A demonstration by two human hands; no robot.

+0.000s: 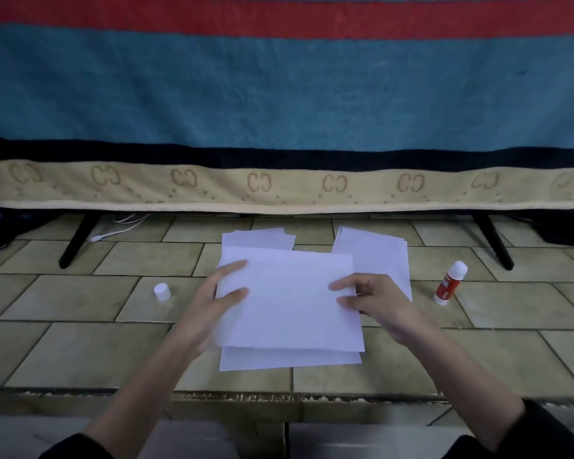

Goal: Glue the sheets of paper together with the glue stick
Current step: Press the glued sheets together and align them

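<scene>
While I am watching through the head camera, the top sheet (288, 299) is sitting between both hands, lying over a lower sheet (288, 359) whose near edge is showing at 6 o'clock. My left hand (212, 306) is meeting the sheet's 9 o'clock edge, its fingers (236, 265) lying fairly straight and spread on the paper, thumb on top. My right hand (375, 299) is gripping the 3 o'clock edge, with its fingers (343, 285) curling over the paper; whether the thumb is underneath I cannot tell, since the sheet is hiding it. At 12 o'clock from the held sheet a small stack of paper (259, 236) is partly showing, and at 1 o'clock a second stack (375, 250) is lying half covered by the sheet and my right hand. The glue stick (449, 282) is standing tilted on the tiled floor (80, 293) at 3 o'clock, well apart from the fingers, uncapped as far as I can see; its label is too blurred to read. Its white cap (162, 291) is resting at 9 o'clock, near my left hand. Both sleeves are being cut off by the frame's lower edge.
</scene>
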